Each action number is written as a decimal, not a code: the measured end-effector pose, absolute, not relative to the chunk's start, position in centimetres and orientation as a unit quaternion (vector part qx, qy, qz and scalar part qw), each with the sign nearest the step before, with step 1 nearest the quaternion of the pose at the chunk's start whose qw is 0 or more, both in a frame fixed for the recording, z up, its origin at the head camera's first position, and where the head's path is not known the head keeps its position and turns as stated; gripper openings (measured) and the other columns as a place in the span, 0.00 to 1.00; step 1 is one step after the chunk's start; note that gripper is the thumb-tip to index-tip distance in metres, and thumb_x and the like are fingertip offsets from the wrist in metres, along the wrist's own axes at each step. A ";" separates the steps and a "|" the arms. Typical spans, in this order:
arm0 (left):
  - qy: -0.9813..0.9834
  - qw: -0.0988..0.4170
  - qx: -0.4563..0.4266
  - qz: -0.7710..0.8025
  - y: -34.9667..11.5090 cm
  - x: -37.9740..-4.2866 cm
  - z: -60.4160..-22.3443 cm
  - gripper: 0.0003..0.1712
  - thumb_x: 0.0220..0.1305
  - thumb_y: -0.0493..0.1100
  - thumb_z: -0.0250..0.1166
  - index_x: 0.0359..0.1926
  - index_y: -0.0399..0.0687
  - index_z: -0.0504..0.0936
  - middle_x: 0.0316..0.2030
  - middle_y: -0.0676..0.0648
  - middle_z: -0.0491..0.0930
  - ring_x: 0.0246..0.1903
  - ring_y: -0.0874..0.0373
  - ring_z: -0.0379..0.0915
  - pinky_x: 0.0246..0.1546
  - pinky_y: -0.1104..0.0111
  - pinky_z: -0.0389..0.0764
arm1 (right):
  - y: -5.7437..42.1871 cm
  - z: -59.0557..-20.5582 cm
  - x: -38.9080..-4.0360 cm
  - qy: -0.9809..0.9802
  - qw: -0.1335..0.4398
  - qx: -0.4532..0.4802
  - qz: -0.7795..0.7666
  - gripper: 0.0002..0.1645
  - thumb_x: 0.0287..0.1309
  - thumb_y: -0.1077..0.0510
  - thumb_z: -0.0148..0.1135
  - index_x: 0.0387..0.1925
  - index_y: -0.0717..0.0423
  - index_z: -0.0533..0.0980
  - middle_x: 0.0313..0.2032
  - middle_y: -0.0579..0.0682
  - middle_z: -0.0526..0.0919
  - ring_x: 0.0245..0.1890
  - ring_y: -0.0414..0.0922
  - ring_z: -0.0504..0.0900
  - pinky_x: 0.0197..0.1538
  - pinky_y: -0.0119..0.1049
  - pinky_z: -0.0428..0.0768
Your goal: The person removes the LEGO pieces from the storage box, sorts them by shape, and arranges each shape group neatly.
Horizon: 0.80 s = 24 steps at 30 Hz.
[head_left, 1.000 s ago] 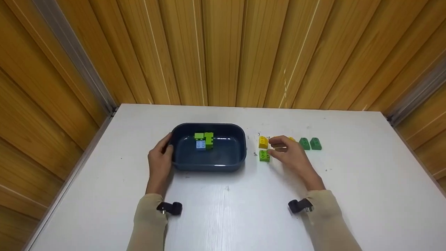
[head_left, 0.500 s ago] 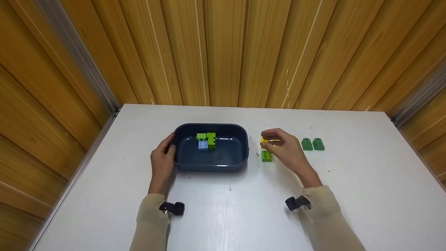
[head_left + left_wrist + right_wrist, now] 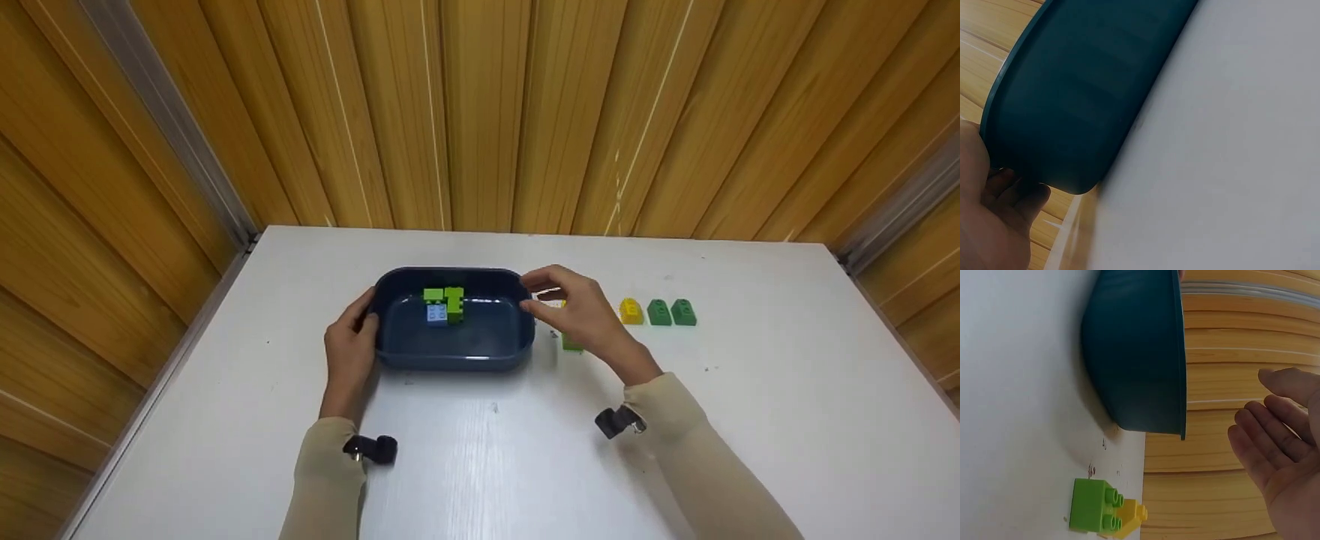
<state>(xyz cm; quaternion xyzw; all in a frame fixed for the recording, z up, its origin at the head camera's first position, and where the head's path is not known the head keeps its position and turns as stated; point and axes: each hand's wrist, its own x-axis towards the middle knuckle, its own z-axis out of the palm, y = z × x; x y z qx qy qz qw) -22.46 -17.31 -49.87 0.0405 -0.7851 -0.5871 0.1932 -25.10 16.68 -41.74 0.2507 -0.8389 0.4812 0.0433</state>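
Observation:
A dark blue tub [image 3: 480, 358] stands on the white table with several toy bricks inside: light green ones [image 3: 454, 307] and a light blue one [image 3: 436, 313]. My left hand [image 3: 351, 352] holds the tub's left end, thumb at the rim and fingers against the outer wall in the left wrist view. Over the tub's right rim, my right hand [image 3: 574, 306] has its fingers loosely bent, with a gap between thumb and fingers. The right wrist view shows nothing in that hand [image 3: 1280, 439]. Below it on the table are a light green brick [image 3: 1090, 505] and a yellow one [image 3: 1127, 517].
To the right of my right hand, a yellow brick [image 3: 631, 310] and two dark green sloped bricks [image 3: 671, 312] stand in a row. A wood-look panel wall [image 3: 480, 112] rises behind the white table [image 3: 480, 450]. Small dark specks mark the tabletop.
My right hand has moved left from above the yellow bricks to the tub's right rim. The right-hand yellow brick shows again. The left hand and tub have stayed in place.

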 end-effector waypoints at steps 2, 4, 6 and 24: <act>-0.784 0.192 0.041 -0.589 -17.3 -22.4 -49.9 0.25 0.77 0.31 0.54 0.72 0.38 0.77 0.70 0.41 0.76 0.73 0.48 0.68 0.75 0.58 0.66 | 15.9 -41.8 -25.3 -0.835 0.039 0.264 0.482 0.21 0.65 0.65 0.74 0.57 0.64 0.81 0.55 0.59 0.86 0.55 0.55 0.86 0.61 0.52 0.84; -0.784 0.192 0.040 -0.589 -17.3 -22.4 -49.9 0.25 0.77 0.31 0.55 0.71 0.38 0.78 0.70 0.41 0.76 0.73 0.48 0.68 0.75 0.59 0.67 | 15.2 -42.0 -25.4 -0.834 0.034 0.271 0.479 0.20 0.65 0.65 0.74 0.57 0.63 0.81 0.55 0.58 0.86 0.55 0.57 0.86 0.61 0.53 0.84; -0.783 0.193 0.039 -0.590 -17.3 -22.4 -49.9 0.25 0.77 0.31 0.55 0.71 0.37 0.78 0.70 0.41 0.76 0.73 0.47 0.68 0.75 0.59 0.66 | 14.5 -42.1 -25.5 -0.835 0.026 0.274 0.476 0.20 0.66 0.65 0.73 0.57 0.63 0.81 0.55 0.57 0.86 0.55 0.57 0.86 0.61 0.50 0.84; -0.778 0.202 0.037 -0.593 -17.3 -22.6 -50.0 0.24 0.76 0.30 0.55 0.70 0.36 0.78 0.69 0.39 0.77 0.72 0.46 0.69 0.74 0.57 0.69 | 9.6 -43.9 -27.5 -0.839 -0.012 0.288 0.461 0.21 0.66 0.63 0.74 0.58 0.65 0.81 0.55 0.56 0.86 0.56 0.55 0.86 0.61 0.43 0.84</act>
